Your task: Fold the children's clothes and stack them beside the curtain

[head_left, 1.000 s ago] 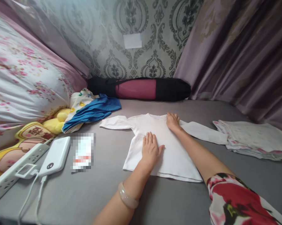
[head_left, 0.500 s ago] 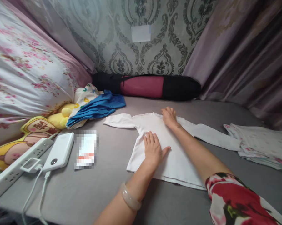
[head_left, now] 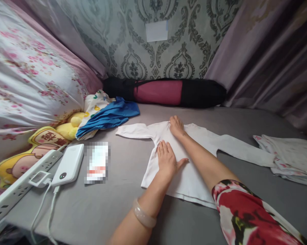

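A white long-sleeved shirt (head_left: 194, 170) lies spread on the grey surface, its sleeves stretched out to both sides. My left hand (head_left: 166, 156) rests flat on the shirt's left chest, fingers extended and thumb spread to the right. Up at the neckline, my right hand (head_left: 177, 127) has its fingers bent together on the fabric by the left shoulder; its fingertips are partly hidden. A pale bangle (head_left: 144, 214) circles my left wrist.
A folded cloth stack (head_left: 293, 154) touches the right sleeve's end. At left are a power bank (head_left: 71, 163), a power strip (head_left: 23, 183), cables and a blurred item (head_left: 96, 163). Behind lie blue cloth (head_left: 110, 115), a yellow plush and a long black-and-maroon bag (head_left: 158, 92).
My right hand has moved left along the neckline, uncovering the collar's right part. My left hand stays almost in place on the shirt. The view has shifted slightly.
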Action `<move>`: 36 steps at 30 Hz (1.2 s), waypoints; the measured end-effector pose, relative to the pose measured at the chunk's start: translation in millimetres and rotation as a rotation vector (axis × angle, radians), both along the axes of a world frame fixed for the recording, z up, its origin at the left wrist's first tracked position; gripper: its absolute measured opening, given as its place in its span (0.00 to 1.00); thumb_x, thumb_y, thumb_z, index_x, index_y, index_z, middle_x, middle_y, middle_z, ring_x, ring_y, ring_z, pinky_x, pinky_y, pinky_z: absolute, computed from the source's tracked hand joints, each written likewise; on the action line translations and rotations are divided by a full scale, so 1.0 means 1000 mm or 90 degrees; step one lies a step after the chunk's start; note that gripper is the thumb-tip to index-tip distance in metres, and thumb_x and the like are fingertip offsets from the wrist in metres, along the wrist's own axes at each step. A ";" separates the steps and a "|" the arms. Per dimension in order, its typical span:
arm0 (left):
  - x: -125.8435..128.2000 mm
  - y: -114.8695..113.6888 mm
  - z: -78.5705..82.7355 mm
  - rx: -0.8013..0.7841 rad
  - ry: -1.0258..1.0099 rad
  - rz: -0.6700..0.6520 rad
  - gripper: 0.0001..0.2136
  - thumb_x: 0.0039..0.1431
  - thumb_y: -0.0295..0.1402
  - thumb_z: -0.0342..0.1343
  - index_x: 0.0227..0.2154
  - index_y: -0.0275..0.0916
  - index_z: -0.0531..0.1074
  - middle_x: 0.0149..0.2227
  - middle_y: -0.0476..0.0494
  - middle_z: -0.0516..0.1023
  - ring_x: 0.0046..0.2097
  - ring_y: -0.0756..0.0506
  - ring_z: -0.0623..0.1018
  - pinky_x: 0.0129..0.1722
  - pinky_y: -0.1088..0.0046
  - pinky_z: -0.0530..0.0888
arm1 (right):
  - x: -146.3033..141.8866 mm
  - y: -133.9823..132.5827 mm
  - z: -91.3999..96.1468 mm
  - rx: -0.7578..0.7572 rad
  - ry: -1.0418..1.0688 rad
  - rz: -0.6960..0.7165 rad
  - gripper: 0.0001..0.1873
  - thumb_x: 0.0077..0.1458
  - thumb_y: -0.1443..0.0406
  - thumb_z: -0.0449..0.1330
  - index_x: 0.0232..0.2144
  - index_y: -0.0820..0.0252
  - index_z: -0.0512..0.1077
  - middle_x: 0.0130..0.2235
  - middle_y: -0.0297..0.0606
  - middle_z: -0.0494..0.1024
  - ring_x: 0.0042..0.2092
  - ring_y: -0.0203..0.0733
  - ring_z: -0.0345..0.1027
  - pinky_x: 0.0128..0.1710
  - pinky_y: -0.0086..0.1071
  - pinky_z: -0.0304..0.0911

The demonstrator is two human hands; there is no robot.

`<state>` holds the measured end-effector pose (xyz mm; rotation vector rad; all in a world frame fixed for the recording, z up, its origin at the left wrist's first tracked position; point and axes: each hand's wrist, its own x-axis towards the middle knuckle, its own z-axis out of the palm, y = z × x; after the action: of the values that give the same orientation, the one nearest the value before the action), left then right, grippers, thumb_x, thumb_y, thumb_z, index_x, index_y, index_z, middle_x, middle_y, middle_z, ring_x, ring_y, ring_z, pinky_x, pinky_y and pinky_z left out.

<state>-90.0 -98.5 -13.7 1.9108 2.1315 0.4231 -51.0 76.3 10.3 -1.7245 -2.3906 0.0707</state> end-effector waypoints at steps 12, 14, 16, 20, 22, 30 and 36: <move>-0.005 0.003 0.007 -0.014 0.049 0.052 0.35 0.64 0.46 0.44 0.63 0.18 0.53 0.66 0.18 0.50 0.68 0.29 0.49 0.65 0.51 0.52 | 0.042 -0.046 -0.012 -0.027 0.114 0.110 0.28 0.63 0.70 0.43 0.64 0.71 0.52 0.67 0.53 0.50 0.65 0.44 0.51 0.62 0.34 0.50; -0.005 0.002 0.008 -0.020 0.064 0.049 0.34 0.64 0.45 0.43 0.63 0.18 0.53 0.66 0.18 0.50 0.68 0.30 0.49 0.65 0.53 0.51 | 0.063 -0.066 -0.015 -0.054 0.084 0.116 0.30 0.65 0.63 0.44 0.65 0.73 0.50 0.69 0.54 0.46 0.68 0.47 0.43 0.65 0.38 0.44; -0.005 0.001 0.009 -0.021 0.081 0.046 0.34 0.65 0.44 0.42 0.63 0.17 0.53 0.66 0.19 0.50 0.68 0.30 0.49 0.66 0.54 0.51 | 0.085 -0.080 -0.019 -0.076 0.052 0.102 0.32 0.66 0.58 0.41 0.66 0.73 0.51 0.69 0.53 0.46 0.69 0.50 0.37 0.67 0.43 0.37; -0.006 0.000 0.010 -0.021 0.104 0.039 0.35 0.65 0.46 0.42 0.63 0.17 0.53 0.66 0.19 0.50 0.68 0.30 0.49 0.66 0.56 0.50 | 0.120 -0.090 -0.022 -0.084 0.000 0.023 0.35 0.66 0.53 0.37 0.66 0.72 0.50 0.69 0.51 0.46 0.70 0.50 0.35 0.68 0.45 0.33; -0.007 0.000 0.010 -0.027 0.110 0.037 0.35 0.65 0.46 0.42 0.63 0.18 0.53 0.66 0.20 0.50 0.68 0.30 0.49 0.66 0.56 0.50 | 0.130 -0.093 -0.022 -0.081 -0.013 -0.009 0.35 0.66 0.53 0.37 0.66 0.72 0.50 0.69 0.51 0.45 0.70 0.50 0.35 0.67 0.44 0.34; 0.002 -0.012 0.006 0.003 0.135 -0.107 0.32 0.68 0.45 0.36 0.64 0.23 0.53 0.68 0.24 0.49 0.69 0.31 0.47 0.65 0.47 0.48 | 0.140 -0.153 -0.017 -0.061 -0.020 0.130 0.36 0.66 0.49 0.38 0.67 0.64 0.50 0.69 0.49 0.45 0.70 0.51 0.34 0.67 0.52 0.32; 0.003 -0.023 0.008 -0.014 0.122 -0.292 0.34 0.67 0.50 0.34 0.65 0.26 0.49 0.68 0.26 0.46 0.69 0.34 0.45 0.66 0.47 0.48 | 0.161 -0.176 -0.009 -0.062 -0.022 0.222 0.29 0.67 0.57 0.38 0.67 0.59 0.51 0.69 0.45 0.46 0.70 0.47 0.36 0.67 0.50 0.35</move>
<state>-86.6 -121.5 -5.7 2.4174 1.7036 0.1277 110.4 -100.1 1.3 -1.3332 -2.7286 0.2112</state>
